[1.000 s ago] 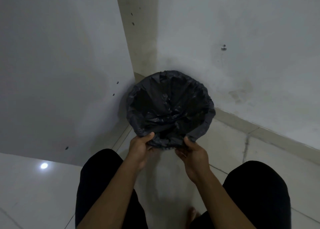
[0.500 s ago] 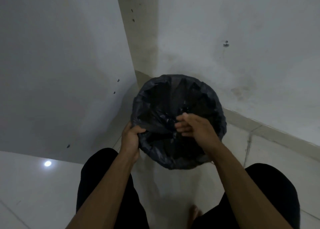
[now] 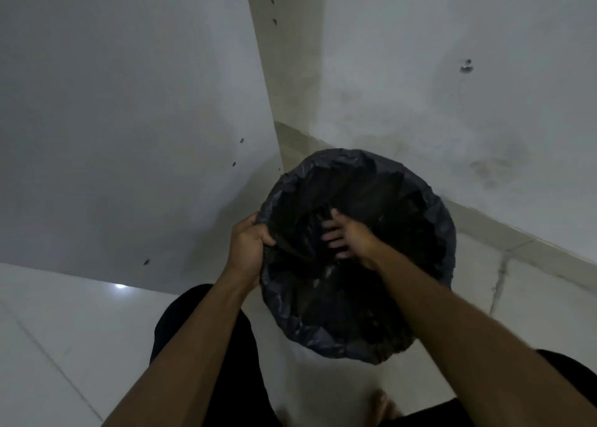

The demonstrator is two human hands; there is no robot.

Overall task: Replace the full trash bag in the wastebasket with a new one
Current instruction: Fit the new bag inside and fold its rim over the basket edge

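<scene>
Since half a second back, the right hand (image 3: pixel 350 239) has gone from hovering over the near side of the opening to reaching well down inside the black trash bag (image 3: pixel 371 336), and the whole bin sits lower and further right in the head view than it did. A second ago both hands were on the near edge; now only one is on the rim.

The left hand (image 3: pixel 247 247) grips the bag's rolled edge at the left side of the mouth, fingers curled tight over the plastic with the thumb on the outside. The right hand's fingers (image 3: pixel 332 236) are stretched out and a bit apart, lying against the liner inside. Too dark in there to say if any plastic is caught between them.

The bag is spread over the wastebasket, folded down over its rim all the way round, so the basket itself is hidden under it. It stands on the pale tiled floor (image 3: pixel 64 346) in the corner, close to the stained white wall (image 3: pixel 452 119). The person's black trousers (image 3: pixel 206 329) and a bare foot (image 3: pixel 384 404) show at the bottom.
</scene>
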